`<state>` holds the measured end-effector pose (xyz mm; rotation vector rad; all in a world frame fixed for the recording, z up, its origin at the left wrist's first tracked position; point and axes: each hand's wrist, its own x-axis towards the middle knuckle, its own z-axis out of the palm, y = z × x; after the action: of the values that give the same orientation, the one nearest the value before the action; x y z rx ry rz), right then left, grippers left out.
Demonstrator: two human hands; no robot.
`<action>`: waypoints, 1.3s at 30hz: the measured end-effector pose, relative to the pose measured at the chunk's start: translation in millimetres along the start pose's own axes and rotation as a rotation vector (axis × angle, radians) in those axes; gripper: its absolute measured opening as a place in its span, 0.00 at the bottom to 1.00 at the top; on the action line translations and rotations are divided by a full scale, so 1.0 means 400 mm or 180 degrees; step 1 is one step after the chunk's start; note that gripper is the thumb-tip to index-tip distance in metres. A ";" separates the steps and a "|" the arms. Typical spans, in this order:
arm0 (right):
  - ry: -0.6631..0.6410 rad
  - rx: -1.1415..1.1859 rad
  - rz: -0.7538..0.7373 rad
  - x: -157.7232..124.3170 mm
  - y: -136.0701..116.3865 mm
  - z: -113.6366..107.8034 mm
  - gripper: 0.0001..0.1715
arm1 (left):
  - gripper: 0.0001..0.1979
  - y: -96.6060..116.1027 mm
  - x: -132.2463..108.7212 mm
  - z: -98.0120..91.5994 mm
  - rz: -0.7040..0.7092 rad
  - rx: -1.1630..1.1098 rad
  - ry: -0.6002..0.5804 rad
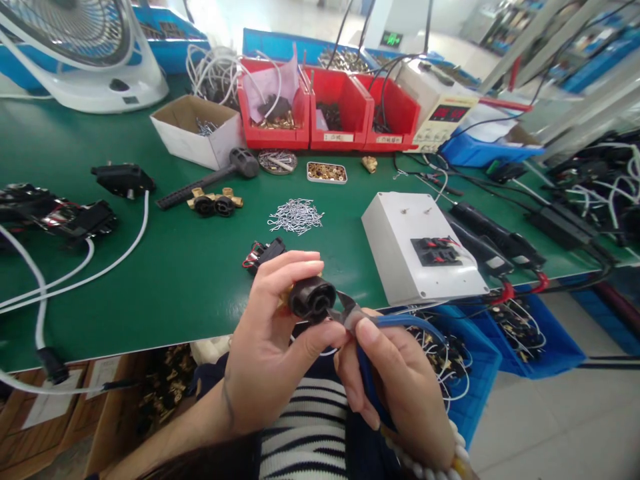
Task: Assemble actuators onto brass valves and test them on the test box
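Observation:
My left hand (280, 340) grips a black round-ended plastic fitting (313, 300) with a bit of brass showing behind it. Wrapped round the blue handles of a pair of pliers (353, 313) is my right hand (400, 380). The pliers' jaws are spread and touch or nearly touch the fitting's right side; whether they pinch anything small is hidden. Just beyond my left fingers lies a black part with red wires (265, 253). Farther off sits a loose pile of silver wire clips (297, 217).
A grey switch box (420, 247) stands on the right, beside black power drivers (495, 240). Behind are red bins (280, 127), a white carton (200, 133), a hammer (215, 175) and a tray of brass pieces (327, 173). Blue crates (480, 373) sit below the table's edge.

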<state>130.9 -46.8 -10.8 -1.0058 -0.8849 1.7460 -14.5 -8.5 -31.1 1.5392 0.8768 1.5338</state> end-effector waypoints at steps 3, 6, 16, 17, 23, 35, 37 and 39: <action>0.0001 0.0049 -0.0007 -0.008 0.000 0.005 0.35 | 0.21 0.000 0.004 0.000 0.0135 0.0004 0.0013; 0.0008 -0.0017 -0.0042 -0.012 0.002 0.011 0.35 | 0.21 -0.001 0.006 0.000 0.0213 -0.0055 0.0060; 0.0282 -0.0523 -0.0480 -0.005 0.016 0.027 0.35 | 0.20 0.004 0.017 -0.007 0.0162 -0.0161 0.0041; 0.0319 -0.0567 -0.0515 -0.004 0.020 0.027 0.35 | 0.20 0.004 0.018 -0.008 0.0136 -0.0162 0.0037; 0.0326 -0.0641 -0.0530 0.000 0.022 0.029 0.36 | 0.21 -0.001 0.013 -0.006 0.0079 -0.0240 0.0139; 0.0252 -0.0413 -0.0328 0.002 0.017 0.031 0.24 | 0.18 0.009 0.016 -0.013 -0.0074 -0.0145 0.0145; 0.0247 -0.0469 -0.0354 0.003 0.020 0.033 0.25 | 0.17 0.012 0.018 -0.017 -0.0130 -0.0043 0.0136; 0.0270 -0.0522 -0.0377 0.005 0.022 0.033 0.25 | 0.17 0.016 0.021 -0.020 -0.0204 0.0025 0.0119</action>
<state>115.5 -49.8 -13.4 -1.1026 -1.0247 1.5399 -22.6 -3.5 -21.9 1.4783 0.9455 1.5190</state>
